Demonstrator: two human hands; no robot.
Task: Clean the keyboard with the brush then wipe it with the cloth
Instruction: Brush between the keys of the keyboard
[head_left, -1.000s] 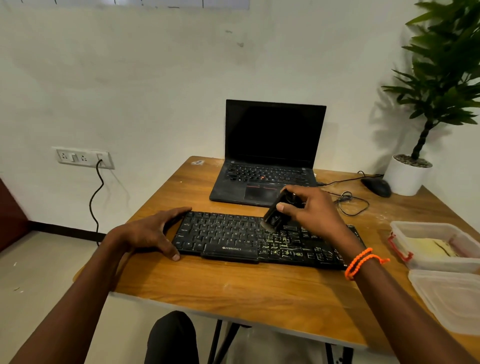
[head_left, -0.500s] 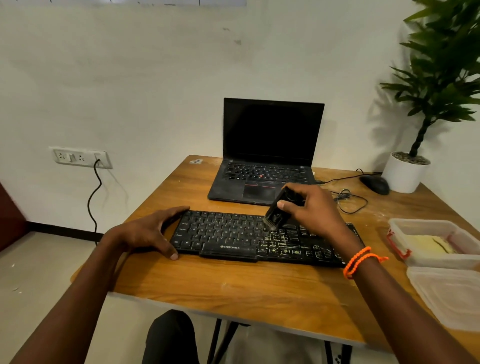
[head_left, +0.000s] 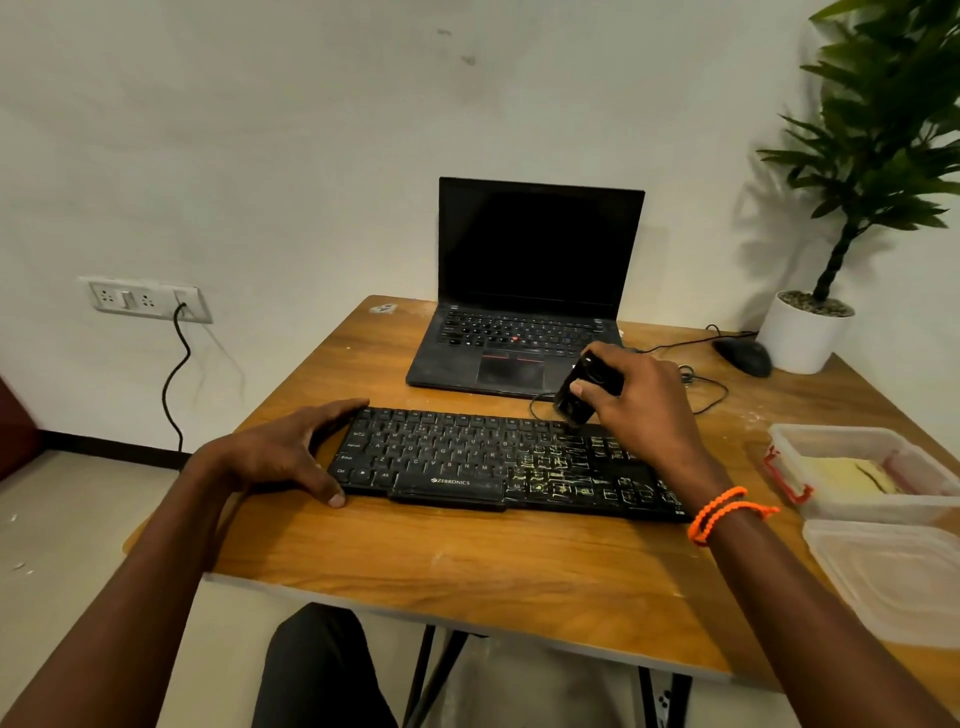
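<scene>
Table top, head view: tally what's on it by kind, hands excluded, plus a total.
Keyboard: 1
Laptop: 1
Mouse: 1
Brush, held in the right hand: 1
Potted plant: 1
Plastic box: 1
Loose lid: 1
Total: 7
The left hand rests on the keyboard's left end.

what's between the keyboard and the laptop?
Head view: bare table on the left; on the right, the right hand holding the brush between keyboard and laptop, plus a black cable.
</scene>
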